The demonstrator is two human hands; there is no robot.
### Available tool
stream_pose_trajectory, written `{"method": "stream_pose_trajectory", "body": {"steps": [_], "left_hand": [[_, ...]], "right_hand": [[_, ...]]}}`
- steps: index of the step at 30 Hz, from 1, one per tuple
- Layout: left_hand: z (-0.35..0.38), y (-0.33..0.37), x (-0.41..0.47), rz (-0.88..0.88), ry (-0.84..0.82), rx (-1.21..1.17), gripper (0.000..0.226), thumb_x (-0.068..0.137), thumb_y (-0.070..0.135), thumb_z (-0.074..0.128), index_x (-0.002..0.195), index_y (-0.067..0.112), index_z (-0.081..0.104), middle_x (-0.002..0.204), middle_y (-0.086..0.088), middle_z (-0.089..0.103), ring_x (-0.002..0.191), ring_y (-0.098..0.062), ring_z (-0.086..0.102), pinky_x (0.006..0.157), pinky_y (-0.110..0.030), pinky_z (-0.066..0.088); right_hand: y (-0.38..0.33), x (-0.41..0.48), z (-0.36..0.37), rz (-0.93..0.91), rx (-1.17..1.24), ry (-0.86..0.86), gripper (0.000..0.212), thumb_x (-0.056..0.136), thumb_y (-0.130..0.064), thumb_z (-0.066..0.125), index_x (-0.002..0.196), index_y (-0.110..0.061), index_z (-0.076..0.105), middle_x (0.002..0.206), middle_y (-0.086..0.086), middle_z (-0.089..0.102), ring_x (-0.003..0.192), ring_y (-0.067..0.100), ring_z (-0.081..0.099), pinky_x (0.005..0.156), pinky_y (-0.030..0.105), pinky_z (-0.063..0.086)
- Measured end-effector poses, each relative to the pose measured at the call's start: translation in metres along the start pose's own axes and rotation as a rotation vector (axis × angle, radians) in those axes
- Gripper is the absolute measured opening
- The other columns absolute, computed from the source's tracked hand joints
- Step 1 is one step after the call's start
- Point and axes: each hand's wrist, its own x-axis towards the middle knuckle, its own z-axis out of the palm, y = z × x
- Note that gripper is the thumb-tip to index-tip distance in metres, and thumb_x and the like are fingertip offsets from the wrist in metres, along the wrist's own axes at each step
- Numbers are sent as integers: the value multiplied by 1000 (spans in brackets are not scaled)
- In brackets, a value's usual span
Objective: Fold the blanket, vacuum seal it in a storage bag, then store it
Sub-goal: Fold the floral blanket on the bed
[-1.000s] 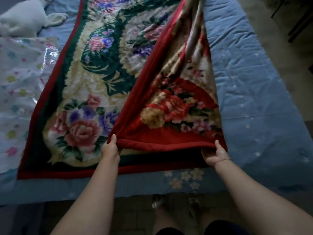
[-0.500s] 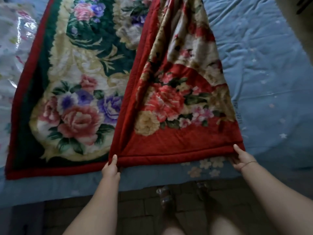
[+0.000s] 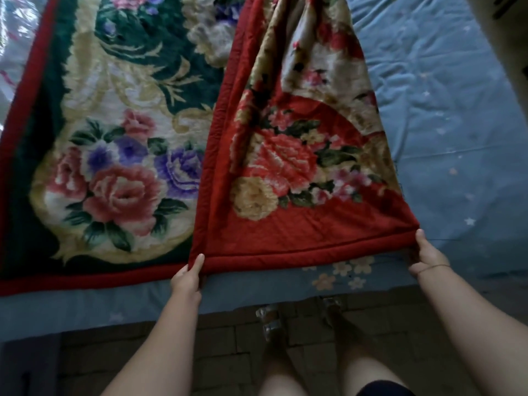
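A thick floral blanket (image 3: pixel 123 155) with a red border lies spread on the bed, green-and-cream face up on the left. Its right part is folded over, showing a red floral side (image 3: pixel 300 172). My left hand (image 3: pixel 187 277) pinches the red hem at the folded flap's near left corner. At the flap's near right corner my right hand (image 3: pixel 427 257) grips the hem, fingers tucked under the edge. A shiny clear plastic bag (image 3: pixel 14 38) with coloured print lies at the far left, partly cut off by the frame.
The bed carries a blue sheet (image 3: pixel 457 124) with small stars, bare on the right of the blanket. Its near edge (image 3: pixel 85 312) runs across the lower view. Below it are a brick-patterned floor (image 3: pixel 228 352) and my legs and sandalled feet.
Both hands have drawn the folded flap's hem toward the near edge of the bed. My right hand moved outward to the right, stretching the hem flat. The view tilted down.
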Motion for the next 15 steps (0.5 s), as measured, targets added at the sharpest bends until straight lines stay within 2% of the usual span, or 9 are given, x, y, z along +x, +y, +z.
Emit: {"method": "stream_pose_trajectory", "body": {"steps": [2, 3, 4, 6, 7, 9, 10, 12, 15], "left_hand": [[6, -5, -5, -1, 52, 15, 54, 79, 29, 80, 124, 3, 63, 120, -15, 66, 111, -32, 62, 99, -45, 49], [9, -5, -8, -2, 80, 33, 51, 79, 29, 80, 119, 3, 65, 116, -13, 67, 109, -31, 63, 98, -43, 50], [10, -3, -13, -1, 103, 37, 47, 79, 30, 80, 116, 3, 65, 112, -11, 67, 105, -29, 63, 94, -41, 51], [13, 1, -20, -8, 130, 21, 39, 81, 27, 79, 111, 5, 67, 102, -9, 66, 93, -26, 62, 85, -35, 51], [10, 2, -23, -15, 145, 8, 36, 82, 26, 78, 110, 6, 67, 100, -9, 65, 88, -23, 61, 80, -33, 50], [-2, 2, -29, -25, 156, -41, 33, 84, 26, 76, 110, 6, 69, 98, -9, 65, 78, -19, 60, 68, -29, 48], [-9, 2, -33, -29, 159, -68, 31, 85, 26, 74, 107, 5, 68, 95, -9, 65, 72, -16, 58, 61, -26, 45], [-24, 5, -39, -46, 188, -123, 27, 88, 30, 72, 93, 4, 66, 82, -6, 62, 61, -12, 51, 52, -23, 38], [-45, 13, -52, -59, 187, -185, 32, 91, 36, 66, 77, 8, 60, 72, -3, 56, 58, -11, 46, 51, -23, 35]], "right_hand": [[-2, 5, -2, 45, -2, 28, 17, 91, -40, 59, 87, -23, 59, 126, -3, 57, 54, 1, 65, 57, 22, 55], [-2, 4, 0, 72, -18, 39, 17, 90, -40, 59, 86, -23, 58, 125, -5, 59, 55, 2, 66, 54, 22, 55], [0, 1, 2, 96, -23, 52, 18, 90, -41, 59, 86, -24, 57, 122, -8, 61, 66, 4, 68, 62, 24, 56], [2, 4, -3, 100, -162, 122, 27, 88, -45, 61, 98, -21, 57, 117, -5, 67, 106, 15, 62, 88, 33, 49], [3, 6, -4, 100, -223, 179, 47, 83, -49, 66, 114, -16, 54, 127, 0, 62, 122, 21, 53, 99, 38, 44], [-1, -16, 3, 63, -367, 346, 92, 73, -53, 73, 142, -8, 33, 147, 13, 39, 134, 32, 39, 108, 46, 33], [-4, -31, 9, -12, -507, 403, 93, 74, -50, 74, 142, -3, 32, 147, 19, 38, 134, 36, 38, 108, 48, 32], [-9, -65, 31, -216, -718, 374, 67, 78, -42, 73, 126, -1, 51, 135, 25, 49, 124, 39, 47, 100, 47, 39], [-1, -111, 74, -394, -801, 51, 51, 76, -40, 76, 107, -3, 58, 120, 23, 56, 111, 37, 54, 93, 43, 43]]}}
